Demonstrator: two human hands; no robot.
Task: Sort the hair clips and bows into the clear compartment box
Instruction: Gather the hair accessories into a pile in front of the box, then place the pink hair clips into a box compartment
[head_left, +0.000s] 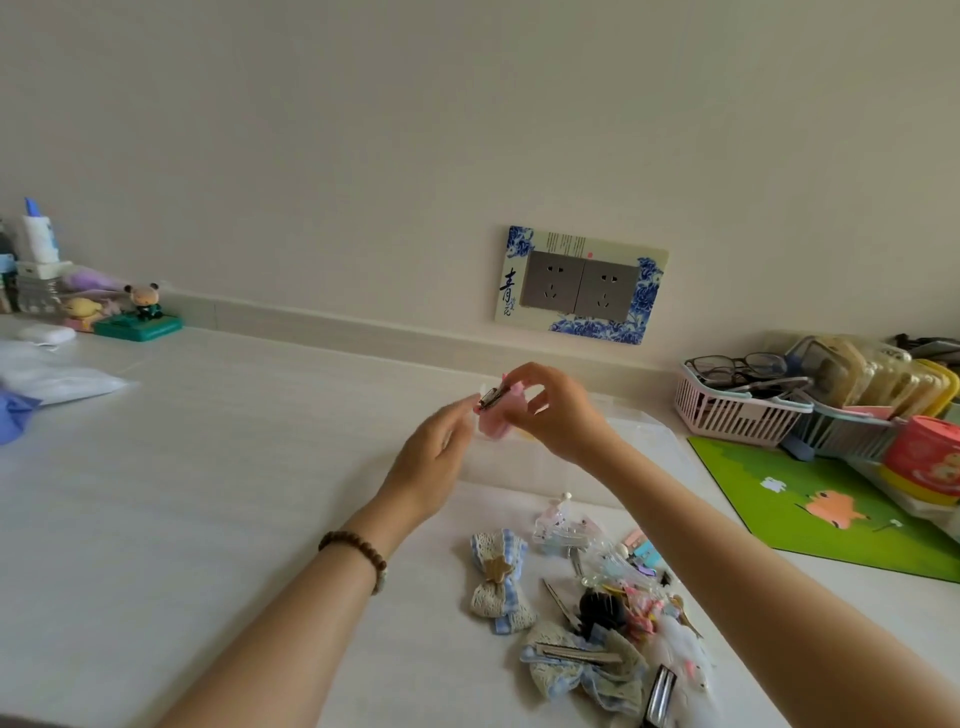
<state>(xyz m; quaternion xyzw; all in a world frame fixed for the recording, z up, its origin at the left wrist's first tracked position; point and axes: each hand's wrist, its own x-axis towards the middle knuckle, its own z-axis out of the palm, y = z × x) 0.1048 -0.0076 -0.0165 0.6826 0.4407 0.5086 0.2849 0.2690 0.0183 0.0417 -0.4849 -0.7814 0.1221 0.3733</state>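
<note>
Above the white table (208, 467), both hands' fingers (524, 376) pinch a fuzzy pink bow (493, 423).

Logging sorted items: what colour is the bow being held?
Pink bow, metal clip showing; head view.

A small pink fabric bow with a metal clip (493, 415) on its back is held up in the air above the clear plastic compartment box (613, 452), which lies flat toward the tabletop's far edge. Nearer the tabletop's front edge sits a loose pile of hair clips and bows (608, 608), including a blue gingham bow with cream lace (501, 582) lying at the pile's left side.
</note>
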